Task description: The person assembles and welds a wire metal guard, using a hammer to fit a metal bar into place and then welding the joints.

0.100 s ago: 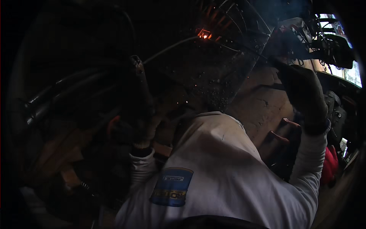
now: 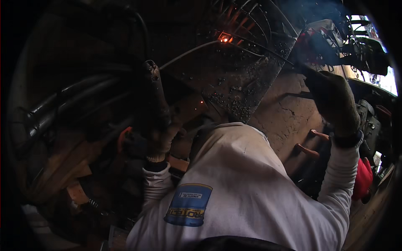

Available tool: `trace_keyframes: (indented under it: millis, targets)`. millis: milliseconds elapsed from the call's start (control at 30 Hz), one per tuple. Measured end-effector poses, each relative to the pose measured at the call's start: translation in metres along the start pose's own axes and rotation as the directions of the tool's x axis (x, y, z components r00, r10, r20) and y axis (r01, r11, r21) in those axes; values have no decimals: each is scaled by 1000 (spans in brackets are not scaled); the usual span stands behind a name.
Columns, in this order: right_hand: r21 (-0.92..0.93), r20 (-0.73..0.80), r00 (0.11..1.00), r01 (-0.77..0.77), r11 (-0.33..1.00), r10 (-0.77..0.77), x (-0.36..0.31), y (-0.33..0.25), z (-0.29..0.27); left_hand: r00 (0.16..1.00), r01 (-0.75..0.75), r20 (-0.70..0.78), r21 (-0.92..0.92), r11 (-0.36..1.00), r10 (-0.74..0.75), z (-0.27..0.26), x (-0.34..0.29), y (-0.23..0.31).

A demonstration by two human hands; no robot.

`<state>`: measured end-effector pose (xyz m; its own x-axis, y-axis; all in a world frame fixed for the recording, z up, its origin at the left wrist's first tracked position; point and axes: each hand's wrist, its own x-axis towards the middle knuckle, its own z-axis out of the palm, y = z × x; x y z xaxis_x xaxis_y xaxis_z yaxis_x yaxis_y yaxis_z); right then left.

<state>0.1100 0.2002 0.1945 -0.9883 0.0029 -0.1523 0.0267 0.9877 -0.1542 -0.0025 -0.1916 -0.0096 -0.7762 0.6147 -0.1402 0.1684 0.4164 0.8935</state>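
Note:
My right hand (image 2: 337,102), in a knitted work glove, is raised at the upper right with its fingers wrapped round a dark welding electrode holder (image 2: 309,72). From it a thin welding rod (image 2: 274,54) runs up and left toward a small glowing orange spot (image 2: 225,39) among metal bars. My left hand (image 2: 164,140), also gloved, is closed round the lower end of a dark, worn tube (image 2: 157,85) that stands slanted. Its fingers are partly lost in shadow. What the tube belongs to is too dark to tell.
A metal plate (image 2: 251,90) strewn with small dark pellets lies below the glow. Curved metal bars (image 2: 255,16) rise behind it. Several dark pipes (image 2: 75,90) cross the left side. Bluish smoke (image 2: 312,14) hangs at the upper right, and a red thing (image 2: 361,180) sits beside my right sleeve.
The picture is brighter, so the plate, pellets and bars show more clearly. Small sparks near the middle have shifted. Both hands stay practically where they were.

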Motion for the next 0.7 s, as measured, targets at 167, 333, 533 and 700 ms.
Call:
trace_keyframes:
  millis: [167, 333, 533, 700]
  targets:
    - [51, -20, 999, 47, 998, -46, 8, 10, 13, 963, 256, 81, -579, 774, -258, 10, -6, 0]
    - [63, 37, 998, -48, 997, 46, 3, 1, 8, 960, 266, 103, -622, 737, -260, 8, -8, -1]
    - [67, 25, 999, -39, 997, 37, -1, -1, 8, 922, 366, 147, -636, 679, -359, 5, -14, -1]
    - [115, -49, 996, -64, 991, 70, 1, -11, 7, 915, 384, 153, -615, 689, -374, 2, -9, 17]
